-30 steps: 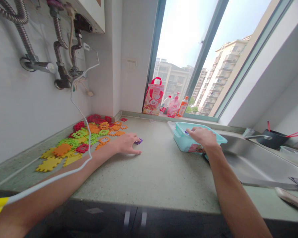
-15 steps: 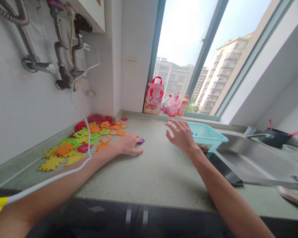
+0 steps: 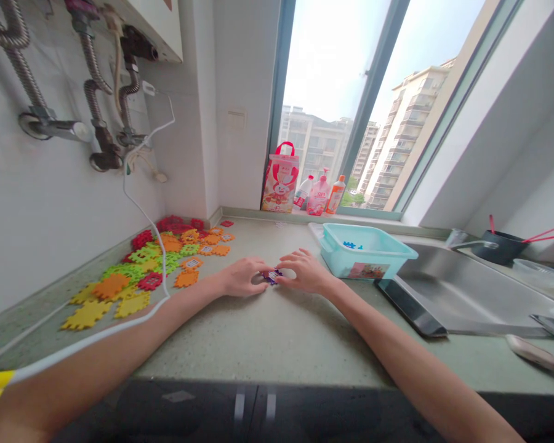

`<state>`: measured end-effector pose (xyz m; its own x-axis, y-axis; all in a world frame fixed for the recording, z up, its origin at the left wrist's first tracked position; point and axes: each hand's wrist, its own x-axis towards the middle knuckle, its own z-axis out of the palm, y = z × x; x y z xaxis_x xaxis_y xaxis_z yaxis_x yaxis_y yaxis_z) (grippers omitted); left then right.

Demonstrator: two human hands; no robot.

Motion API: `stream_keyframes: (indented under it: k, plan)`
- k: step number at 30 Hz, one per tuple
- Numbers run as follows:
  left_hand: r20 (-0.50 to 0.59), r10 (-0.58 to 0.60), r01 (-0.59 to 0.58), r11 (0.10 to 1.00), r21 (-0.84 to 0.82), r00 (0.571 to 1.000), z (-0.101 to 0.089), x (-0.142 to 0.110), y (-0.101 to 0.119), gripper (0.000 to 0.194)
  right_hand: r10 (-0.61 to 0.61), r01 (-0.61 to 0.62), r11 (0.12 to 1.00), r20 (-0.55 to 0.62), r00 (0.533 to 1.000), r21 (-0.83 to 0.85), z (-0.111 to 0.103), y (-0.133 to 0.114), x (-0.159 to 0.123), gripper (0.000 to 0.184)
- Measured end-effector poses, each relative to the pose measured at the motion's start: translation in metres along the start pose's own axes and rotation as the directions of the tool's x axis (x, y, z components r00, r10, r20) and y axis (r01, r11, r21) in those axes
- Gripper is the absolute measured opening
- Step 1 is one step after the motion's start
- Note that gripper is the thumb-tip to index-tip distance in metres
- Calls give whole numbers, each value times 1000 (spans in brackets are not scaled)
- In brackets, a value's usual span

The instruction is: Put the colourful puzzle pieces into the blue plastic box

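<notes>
A small purple puzzle piece [image 3: 272, 276] with notched edges and a pale printed middle is pinched between both hands, just over the countertop [image 3: 277, 338]. My left hand [image 3: 242, 277] grips its left side with thumb and fingers closed. On the right side of the piece, my right hand [image 3: 307, 271] pinches it the same way. Left of my left hand spreads a heap of similar notched pieces: an orange piece [image 3: 186, 278], a yellow piece [image 3: 87, 314], a red piece [image 3: 150, 281] and several green ones.
A turquoise basin [image 3: 373, 246] with blue pieces inside stands right of my hands. Beside it are a black slab-like object [image 3: 410, 307] and the steel sink [image 3: 466, 295]. A white cable [image 3: 141, 212] crosses over my left forearm. Bottles [image 3: 319, 195] stand by the window.
My right hand has come down and left from beside the basin and now grips the purple piece. My left hand has turned the piece more into view. The camera view has shifted slightly.
</notes>
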<state>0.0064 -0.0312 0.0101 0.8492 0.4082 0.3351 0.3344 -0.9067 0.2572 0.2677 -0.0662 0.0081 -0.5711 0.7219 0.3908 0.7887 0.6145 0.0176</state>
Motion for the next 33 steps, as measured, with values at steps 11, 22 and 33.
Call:
stream_keyframes:
  k: [11, 22, 33]
  plan:
    - [64, 188, -193, 977, 90, 980, -5, -4, 5, 45, -46, 45, 998, 21, 999, 52, 7, -9, 7, 20]
    - [-52, -81, 95, 898, 429, 995, -28, -6, -22, 40, 201, -353, 905, -492, 847, -238, -93, 32, -19, 38]
    - [-23, -326, 278, 762, 585, 945, -30, -15, -54, 41, 593, -740, 616, -460, 661, -270, -109, 81, -53, 51]
